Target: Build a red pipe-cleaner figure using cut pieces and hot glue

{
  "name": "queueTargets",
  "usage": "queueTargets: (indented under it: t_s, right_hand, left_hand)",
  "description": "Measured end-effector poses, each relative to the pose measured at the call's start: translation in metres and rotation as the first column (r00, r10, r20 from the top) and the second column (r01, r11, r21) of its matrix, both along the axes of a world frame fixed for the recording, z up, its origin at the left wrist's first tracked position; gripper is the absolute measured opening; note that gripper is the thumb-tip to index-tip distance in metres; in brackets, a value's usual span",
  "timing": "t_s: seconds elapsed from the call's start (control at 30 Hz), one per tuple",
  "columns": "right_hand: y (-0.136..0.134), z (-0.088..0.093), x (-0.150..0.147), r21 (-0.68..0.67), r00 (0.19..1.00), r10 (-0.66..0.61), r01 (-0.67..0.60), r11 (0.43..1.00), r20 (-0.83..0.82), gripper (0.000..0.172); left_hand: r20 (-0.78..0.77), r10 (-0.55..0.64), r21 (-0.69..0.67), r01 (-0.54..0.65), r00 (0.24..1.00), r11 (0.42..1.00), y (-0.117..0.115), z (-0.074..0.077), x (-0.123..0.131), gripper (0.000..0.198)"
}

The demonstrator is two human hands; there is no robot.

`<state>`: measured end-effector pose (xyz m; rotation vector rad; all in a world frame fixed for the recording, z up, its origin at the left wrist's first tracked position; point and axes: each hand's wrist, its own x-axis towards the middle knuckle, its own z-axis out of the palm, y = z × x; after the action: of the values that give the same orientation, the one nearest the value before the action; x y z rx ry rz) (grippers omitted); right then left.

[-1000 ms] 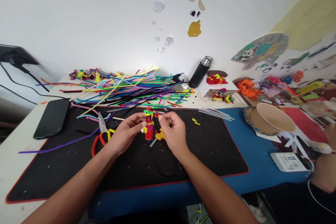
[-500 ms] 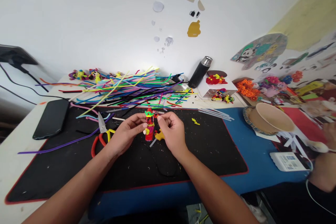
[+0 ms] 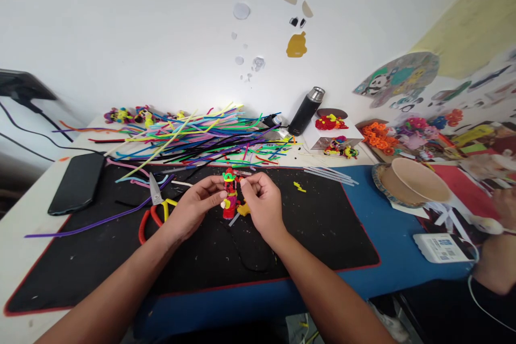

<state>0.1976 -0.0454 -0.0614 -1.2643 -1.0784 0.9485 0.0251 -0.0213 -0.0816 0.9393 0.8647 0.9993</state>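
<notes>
A small red pipe-cleaner figurine (image 3: pixel 229 199) with a green and yellow hat band stands upright above the black mat (image 3: pixel 322 236). My left hand (image 3: pixel 201 199) is closed around its side, thumb in front. On the other side, my right hand (image 3: pixel 263 199) pinches with thumb and forefinger beside the figurine's head, at a small red part; the fingertips partly hide what is gripped. A yellow piece (image 3: pixel 243 209) and a short clear stick show just behind, partly covered by my right hand. Scissors (image 3: pixel 155 199) with red and yellow handles lie open left of my left wrist.
Many coloured pipe cleaners (image 3: pixel 193 134) are heaped along the wall. A phone (image 3: pixel 76 183) lies at left. A black thermos (image 3: pixel 306 112), a white box (image 3: pixel 338 131) and a bowl (image 3: pixel 421 180) stand to the right. Another person's hand (image 3: pixel 506 204) shows at the right edge.
The figurine has turned or tilted slightly and sits a little lower between my fingers. Both hands keep nearly the same place and hold. The whole view has shifted very slightly.
</notes>
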Motion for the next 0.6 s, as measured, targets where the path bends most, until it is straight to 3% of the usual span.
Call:
queueTargets:
  t_s: [0.6]
  right_hand:
    - [0.0029,-0.0057,0.0007,-0.004,0.998,0.044,-0.045,0.999,-0.033,0.021]
  left_hand:
    - [-0.028,0.004,-0.011,-0.005,1.0,1.0,-0.0008,0.0009,0.0005,0.045]
